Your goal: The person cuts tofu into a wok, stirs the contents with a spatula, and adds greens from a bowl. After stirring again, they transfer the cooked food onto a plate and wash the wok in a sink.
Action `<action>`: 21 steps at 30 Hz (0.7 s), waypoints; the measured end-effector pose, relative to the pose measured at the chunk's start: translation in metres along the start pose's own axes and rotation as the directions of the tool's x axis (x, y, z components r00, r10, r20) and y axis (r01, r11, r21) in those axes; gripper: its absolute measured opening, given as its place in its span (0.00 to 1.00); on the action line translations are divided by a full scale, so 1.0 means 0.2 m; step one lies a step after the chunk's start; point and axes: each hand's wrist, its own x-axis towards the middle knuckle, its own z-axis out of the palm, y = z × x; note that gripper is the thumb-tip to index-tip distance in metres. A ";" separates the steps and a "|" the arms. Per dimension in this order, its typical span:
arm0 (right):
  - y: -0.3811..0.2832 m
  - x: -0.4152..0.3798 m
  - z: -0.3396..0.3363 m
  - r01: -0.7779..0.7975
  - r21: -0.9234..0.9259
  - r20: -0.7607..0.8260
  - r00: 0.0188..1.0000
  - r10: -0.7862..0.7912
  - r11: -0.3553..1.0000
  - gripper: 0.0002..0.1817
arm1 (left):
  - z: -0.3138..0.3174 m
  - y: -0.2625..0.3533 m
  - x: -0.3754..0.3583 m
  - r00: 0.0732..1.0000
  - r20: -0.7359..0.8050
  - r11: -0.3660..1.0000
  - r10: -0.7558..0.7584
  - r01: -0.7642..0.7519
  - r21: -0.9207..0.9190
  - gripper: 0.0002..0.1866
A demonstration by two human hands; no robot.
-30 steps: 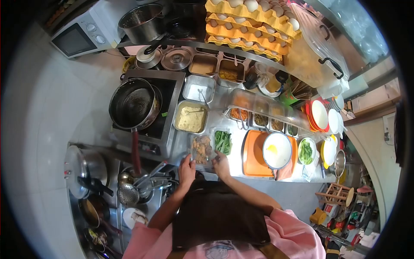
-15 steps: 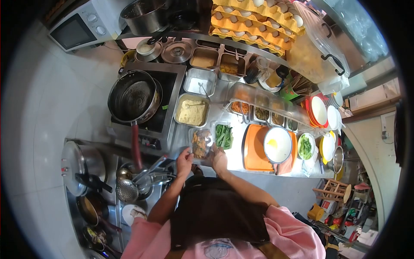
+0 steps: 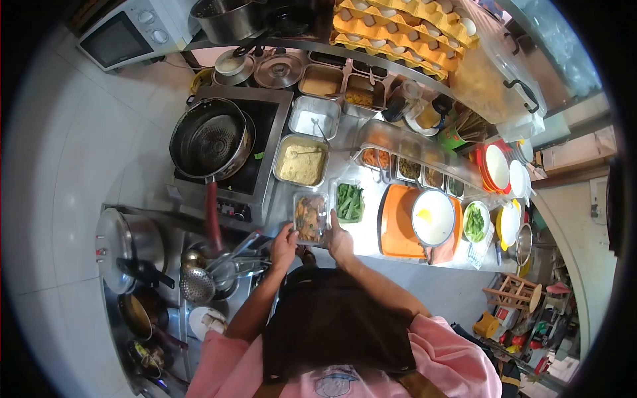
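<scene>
A clear plastic food container with browned pieces of food inside lies at the front edge of the steel counter. My left hand grips its near left corner. My right hand is against its right side, one finger stretched up along the edge and the other fingers curled. Just right of it is another clear container of cut green vegetables. Behind the held container sits a metal tray of pale yellow mash with a utensil in it.
A black frying pan rests on the cooktop to the left, its red handle pointing toward me. On the right, a white bowl stands on an orange tray. Ladles and strainers lie at lower left. Egg trays are stacked overhead.
The glare on the held container has gone, so its food shows more clearly. My right hand's finger now points up along its side. The whole view has shifted slightly.
</scene>
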 end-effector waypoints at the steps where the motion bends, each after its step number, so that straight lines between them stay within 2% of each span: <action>1: -0.02 0.01 -0.02 -0.043 -0.037 0.055 0.997 0.045 0.998 0.42 | -0.01 0.02 0.01 1.000 0.000 0.997 0.016 -0.016 0.073 0.23; 4: -0.05 0.07 -0.07 -0.048 -0.118 0.174 0.982 0.069 0.992 0.49 | -0.03 0.20 -0.03 0.979 -0.107 0.967 0.174 -0.149 0.207 0.31; 7: -0.01 0.11 -0.02 -0.008 -0.194 0.199 0.979 0.048 0.981 0.51 | -0.04 0.21 -0.01 0.909 0.031 0.761 0.416 -0.366 0.536 0.37; 10: 0.02 0.15 -0.01 0.064 -0.334 0.218 0.976 0.011 0.941 0.51 | -0.05 0.20 0.00 0.930 0.100 0.748 0.353 -0.344 0.567 0.37; 13: -0.01 0.18 -0.05 0.120 -0.483 0.303 0.952 0.037 0.867 0.51 | -0.05 0.17 0.02 0.917 0.118 0.715 0.380 -0.372 0.592 0.37; 16: -0.09 0.22 -0.12 0.152 -0.544 0.362 0.930 0.067 0.825 0.55 | -0.06 0.17 0.03 0.923 0.142 0.725 0.357 -0.369 0.582 0.38; 19: -0.16 0.29 -0.17 0.196 -0.588 0.401 0.913 0.073 0.785 0.58 | -0.08 0.19 0.07 0.912 0.198 0.667 0.360 -0.400 0.628 0.42; 21: -0.18 0.34 -0.17 0.217 -0.615 0.416 0.906 0.078 0.758 0.59 | -0.11 0.25 0.12 0.920 0.248 0.647 0.303 -0.390 0.656 0.46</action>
